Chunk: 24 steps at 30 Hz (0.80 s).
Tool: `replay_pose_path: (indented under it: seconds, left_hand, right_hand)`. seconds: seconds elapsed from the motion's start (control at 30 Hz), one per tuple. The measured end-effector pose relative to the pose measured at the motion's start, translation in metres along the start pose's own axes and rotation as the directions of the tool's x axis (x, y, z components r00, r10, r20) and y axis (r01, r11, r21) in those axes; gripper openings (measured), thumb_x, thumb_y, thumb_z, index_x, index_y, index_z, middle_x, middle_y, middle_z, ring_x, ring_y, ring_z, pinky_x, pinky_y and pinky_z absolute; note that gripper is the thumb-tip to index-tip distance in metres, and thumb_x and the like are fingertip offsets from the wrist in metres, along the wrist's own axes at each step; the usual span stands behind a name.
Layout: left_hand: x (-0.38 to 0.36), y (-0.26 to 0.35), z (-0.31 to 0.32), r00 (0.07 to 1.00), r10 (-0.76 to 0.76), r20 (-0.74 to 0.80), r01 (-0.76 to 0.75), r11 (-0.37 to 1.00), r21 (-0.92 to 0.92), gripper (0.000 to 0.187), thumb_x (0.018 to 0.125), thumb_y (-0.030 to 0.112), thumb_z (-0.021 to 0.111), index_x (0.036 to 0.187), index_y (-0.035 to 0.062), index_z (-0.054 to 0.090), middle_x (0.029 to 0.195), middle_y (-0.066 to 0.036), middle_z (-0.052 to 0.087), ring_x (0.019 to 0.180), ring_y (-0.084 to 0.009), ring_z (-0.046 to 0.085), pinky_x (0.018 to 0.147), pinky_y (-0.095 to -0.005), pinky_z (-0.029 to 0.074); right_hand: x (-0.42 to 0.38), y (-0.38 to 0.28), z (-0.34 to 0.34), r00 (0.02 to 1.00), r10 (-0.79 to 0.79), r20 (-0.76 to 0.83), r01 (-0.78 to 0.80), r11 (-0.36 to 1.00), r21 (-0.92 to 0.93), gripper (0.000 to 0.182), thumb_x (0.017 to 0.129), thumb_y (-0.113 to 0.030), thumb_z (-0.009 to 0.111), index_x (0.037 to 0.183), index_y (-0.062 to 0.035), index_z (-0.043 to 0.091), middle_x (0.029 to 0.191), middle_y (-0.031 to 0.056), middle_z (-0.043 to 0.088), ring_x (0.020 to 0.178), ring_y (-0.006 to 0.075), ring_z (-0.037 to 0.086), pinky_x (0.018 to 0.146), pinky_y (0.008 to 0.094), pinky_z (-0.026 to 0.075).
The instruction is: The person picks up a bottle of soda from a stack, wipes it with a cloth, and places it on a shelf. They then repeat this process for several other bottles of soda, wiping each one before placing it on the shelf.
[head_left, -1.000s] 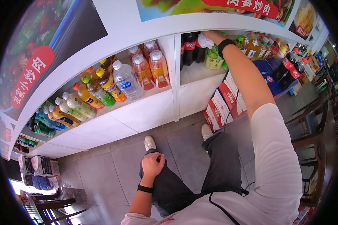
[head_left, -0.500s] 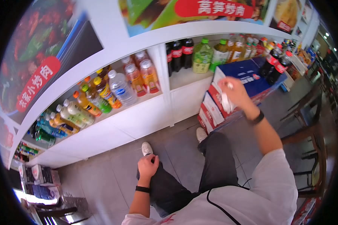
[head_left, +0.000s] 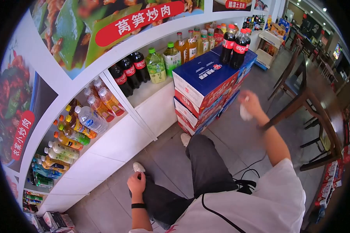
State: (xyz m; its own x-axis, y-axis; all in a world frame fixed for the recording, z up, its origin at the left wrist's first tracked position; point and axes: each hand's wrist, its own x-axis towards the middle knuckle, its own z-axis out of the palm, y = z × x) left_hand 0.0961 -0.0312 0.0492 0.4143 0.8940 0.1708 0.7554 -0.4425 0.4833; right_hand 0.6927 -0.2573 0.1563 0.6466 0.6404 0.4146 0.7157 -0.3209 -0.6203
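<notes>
My right hand (head_left: 251,104) hangs out to the right of the stacked drink cartons (head_left: 206,79), apart from them. Its fingers are closed around a crumpled white cloth (head_left: 245,113), blurred by motion; it may be tissue. My left hand (head_left: 136,184) is lowered in front of my left leg, fingers curled in a loose fist with nothing visible in it. Three cola bottles (head_left: 238,48) with red caps stand on top of the cartons.
A white shelf (head_left: 147,95) holds cola, green tea bottles (head_left: 155,66), a large water bottle (head_left: 90,119) and several other drinks. Dark wooden chairs and a table (head_left: 319,112) stand on the right. A black cable (head_left: 251,169) trails across the tiled floor (head_left: 163,163).
The view has turned and moved right along the shelf. My right hand, with the white cloth, has gone from over the cartons' front to their right side. My left hand stays low.
</notes>
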Motion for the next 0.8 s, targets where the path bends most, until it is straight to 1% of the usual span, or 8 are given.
replay_pose_path:
  seconds: [0.1, 0.13, 0.2, 0.27, 0.37, 0.47, 0.63, 0.8]
  left_hand:
    - [0.000, 0.000, 0.000, 1.000, -0.001, 0.018, 0.000, 0.999, 0.032, 0.023, 0.084, 0.028, 0.067, 0.082, 0.0060, 0.072, 0.075, -0.014, 0.069, 0.070, -0.0368, 0.067, 0.065, -0.0452, 0.052]
    - [0.001, 0.001, 0.000, 1.000, 0.000, 0.026, -0.001, 0.999, 0.043, 0.023, 0.084, 0.029, 0.067, 0.082, 0.0061, 0.072, 0.075, -0.014, 0.069, 0.070, -0.0369, 0.067, 0.066, -0.0452, 0.052]
    - [0.002, 0.000, 0.000, 0.999, 0.004, 0.034, -0.006, 0.999, 0.038, 0.023, 0.084, 0.029, 0.067, 0.082, 0.0062, 0.072, 0.075, -0.014, 0.069, 0.070, -0.0367, 0.067, 0.066, -0.0452, 0.052]
    - [0.002, 0.000, 0.001, 0.999, -0.005, 0.039, 0.004, 0.999, 0.036, 0.023, 0.084, 0.029, 0.067, 0.082, 0.0063, 0.072, 0.075, -0.014, 0.069, 0.070, -0.0363, 0.067, 0.066, -0.0450, 0.052]
    - [0.002, 0.003, 0.000, 0.999, -0.023, 0.039, 0.022, 0.999, 0.028, 0.023, 0.084, 0.028, 0.067, 0.083, 0.0062, 0.072, 0.075, -0.014, 0.069, 0.070, -0.0355, 0.067, 0.065, -0.0444, 0.053]
    - [0.003, 0.007, -0.002, 0.999, -0.020, 0.030, 0.020, 1.000, 0.011, 0.022, 0.084, 0.028, 0.067, 0.082, 0.0062, 0.072, 0.074, -0.014, 0.069, 0.069, -0.0349, 0.067, 0.065, -0.0439, 0.053]
    - [0.002, 0.004, -0.001, 0.999, -0.025, 0.035, 0.025, 1.000, 0.018, 0.022, 0.084, 0.028, 0.068, 0.081, 0.0059, 0.071, 0.073, -0.015, 0.069, 0.069, -0.0353, 0.067, 0.064, -0.0443, 0.053]
    - [0.003, -0.007, 0.004, 0.999, -0.025, 0.031, 0.024, 1.000, 0.016, 0.022, 0.084, 0.028, 0.068, 0.079, 0.0063, 0.070, 0.072, -0.014, 0.068, 0.068, -0.0358, 0.066, 0.063, -0.0462, 0.052]
  right_hand:
    - [0.086, -0.023, -0.032, 0.948, 0.043, -0.315, -0.043, 0.999, 0.008, 0.052, 0.083, -0.034, 0.077, 0.120, -0.0016, 0.059, 0.103, 0.0162, 0.068, 0.090, 0.0259, 0.065, 0.081, 0.0368, 0.051]
    - [0.115, -0.034, -0.041, 0.899, -0.058, -0.434, 0.041, 0.998, -0.048, 0.060, 0.082, -0.038, 0.078, 0.125, -0.0020, 0.057, 0.104, 0.0188, 0.067, 0.093, 0.0287, 0.065, 0.082, 0.0380, 0.051]
    - [0.175, -0.037, -0.056, 0.848, -0.076, -0.525, 0.020, 0.994, -0.111, 0.068, 0.079, -0.041, 0.079, 0.129, -0.0021, 0.054, 0.106, 0.0225, 0.066, 0.099, 0.0316, 0.065, 0.084, 0.0398, 0.051]
    - [0.210, -0.063, -0.066, 0.822, -0.139, -0.553, 0.077, 0.988, -0.134, 0.073, 0.078, -0.045, 0.078, 0.134, -0.0065, 0.050, 0.109, 0.0254, 0.065, 0.103, 0.0370, 0.065, 0.086, 0.0438, 0.051]
    - [0.245, -0.063, -0.059, 0.810, -0.264, -0.524, 0.049, 0.920, -0.388, 0.068, 0.083, -0.045, 0.072, 0.138, -0.0124, 0.048, 0.113, 0.0272, 0.064, 0.103, 0.0422, 0.064, 0.086, 0.0479, 0.051]
    - [0.260, -0.051, -0.052, 0.892, -0.109, -0.438, -0.065, 0.930, -0.362, 0.056, 0.089, -0.042, 0.064, 0.137, -0.0175, 0.049, 0.118, 0.0284, 0.061, 0.108, 0.0469, 0.059, 0.088, 0.0509, 0.049]
    - [0.235, -0.059, -0.048, 0.816, -0.211, -0.539, 0.064, 0.958, -0.279, 0.037, 0.094, -0.029, 0.060, 0.127, -0.0121, 0.055, 0.111, 0.0229, 0.066, 0.102, 0.0427, 0.063, 0.083, 0.0487, 0.051]
    - [0.178, -0.128, -0.042, 0.804, -0.394, -0.445, 0.292, 0.914, -0.282, 0.037, 0.091, -0.021, 0.067, 0.127, -0.0117, 0.058, 0.112, 0.0191, 0.067, 0.105, 0.0373, 0.065, 0.088, 0.0404, 0.051]
